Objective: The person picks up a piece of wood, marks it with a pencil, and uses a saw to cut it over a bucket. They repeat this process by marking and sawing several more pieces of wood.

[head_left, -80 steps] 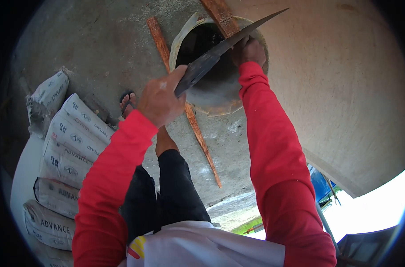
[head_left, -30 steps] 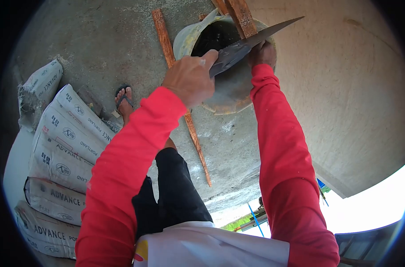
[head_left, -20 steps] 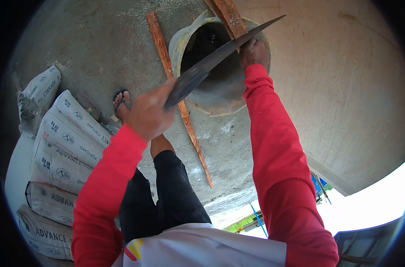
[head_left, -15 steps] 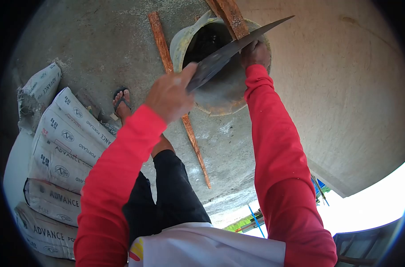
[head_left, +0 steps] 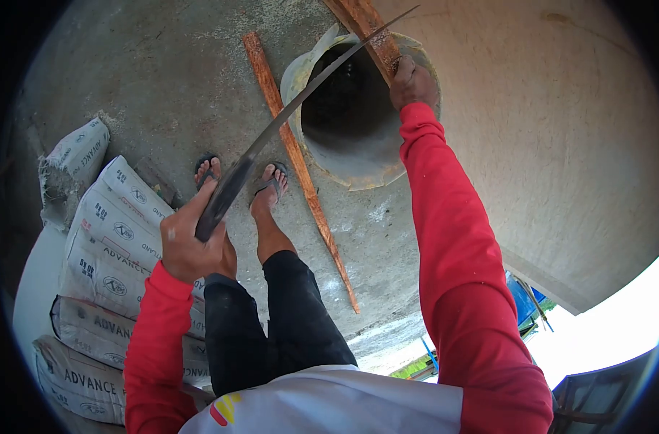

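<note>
My left hand (head_left: pixel 192 242) is closed around the dark handle of a handsaw (head_left: pixel 300 101). Seen nearly edge-on, the saw's long thin blade slants up to the right, and its far part crosses a reddish-brown wooden board (head_left: pixel 369 32). Fingers of my right hand (head_left: pixel 414 83) are wrapped on the near end of that board, just below the blade. Board and right hand are at the rim of a large, worn round container (head_left: pixel 358 155) with a dark interior. Whether the teeth touch the wood cannot be made out.
A long, narrow wooden strip (head_left: pixel 304 173) lies on the concrete floor (head_left: pixel 170 79) beside the container. Cement bags (head_left: pixel 116 239) are stacked at the left, near my sandalled feet. A broad plywood-like sheet (head_left: pixel 546 123) fills the right. Pale dust dots the floor.
My left hand has drawn the saw back, down and to the left; its blade now appears edge-on. My right hand keeps its place on the board.
</note>
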Available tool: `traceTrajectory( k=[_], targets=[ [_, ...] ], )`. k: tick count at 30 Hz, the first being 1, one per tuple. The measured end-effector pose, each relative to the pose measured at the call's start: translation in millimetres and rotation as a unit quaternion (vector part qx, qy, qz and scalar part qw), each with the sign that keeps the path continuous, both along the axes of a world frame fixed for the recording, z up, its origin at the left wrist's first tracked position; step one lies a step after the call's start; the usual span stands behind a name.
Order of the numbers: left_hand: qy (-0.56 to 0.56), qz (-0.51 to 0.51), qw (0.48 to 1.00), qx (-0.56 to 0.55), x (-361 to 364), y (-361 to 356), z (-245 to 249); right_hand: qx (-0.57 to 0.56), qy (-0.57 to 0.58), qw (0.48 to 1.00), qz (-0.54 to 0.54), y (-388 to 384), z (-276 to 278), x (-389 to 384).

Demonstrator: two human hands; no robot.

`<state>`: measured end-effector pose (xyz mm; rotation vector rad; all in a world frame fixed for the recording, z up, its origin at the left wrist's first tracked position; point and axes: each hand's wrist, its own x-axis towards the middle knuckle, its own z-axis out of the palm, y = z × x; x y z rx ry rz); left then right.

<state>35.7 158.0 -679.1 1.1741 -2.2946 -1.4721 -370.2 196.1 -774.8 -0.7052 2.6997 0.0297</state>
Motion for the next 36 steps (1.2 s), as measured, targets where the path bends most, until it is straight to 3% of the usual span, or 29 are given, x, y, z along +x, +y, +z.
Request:
traceTrajectory(
  k=[5, 15, 17, 19, 21, 24, 26, 28, 31, 33, 36],
  targets=[
    [0.012, -0.01, 1.0, -0.003, -8.6, 1.2, -23.9, 0.017, -0.007, 1.0, 0.003, 1.3, -0.5, -1.6],
    [-0.034, -0.026, 0.999, -0.004, 11.9, 1.2, 5.2, -0.001, -0.015, 1.0, 0.019, 0.5, 2.7, 1.2],
    [0.007, -0.016, 0.999, -0.038, -16.6, -1.6, -15.0, -0.006, -0.005, 1.0, 0.014, 1.6, -4.0, -1.2],
    [-0.016, -0.019, 1.0, 0.011, -89.3, -20.1, -33.9, -0.008, 0.0, 1.0, 0.009, 3.1, -6.2, -5.5],
    [-0.007, -0.037, 0.997, -0.06, -141.6, -34.8, -53.2, -0.016, -0.004, 1.0, -0.004, 0.9, -5.3, -9.2],
    [-0.006, -0.047, 0.999, -0.009, -100.9, -30.5, -32.6, 0.017, 0.005, 1.0, 0.012, 2.2, -5.8, -4.1],
    [-0.003, -0.025, 0.999, -0.037, -29.8, -13.4, -7.9, -0.013, 0.001, 1.0, 0.01, -1.0, -3.5, -2.2],
    [-0.068, -0.037, 0.997, 0.014, 24.4, -6.3, 16.4, -0.026, -0.002, 1.0, 0.004, 0.8, 2.4, -0.1],
    [-0.019, -0.04, 0.999, 0.01, -36.3, -22.4, -26.5, -0.01, -0.014, 1.0, 0.004, -1.3, 6.7, 6.2],
    [-0.035, -0.077, 0.992, -0.089, -138.3, -45.3, -47.5, 0.015, -0.013, 1.0, 0.011, -1.5, 4.1, 1.2],
    [-0.017, -0.065, 0.996, -0.056, -148.9, -41.0, -55.9, 0.047, -0.016, 0.999, 0.0, -4.2, 8.8, 3.1]
  ],
)
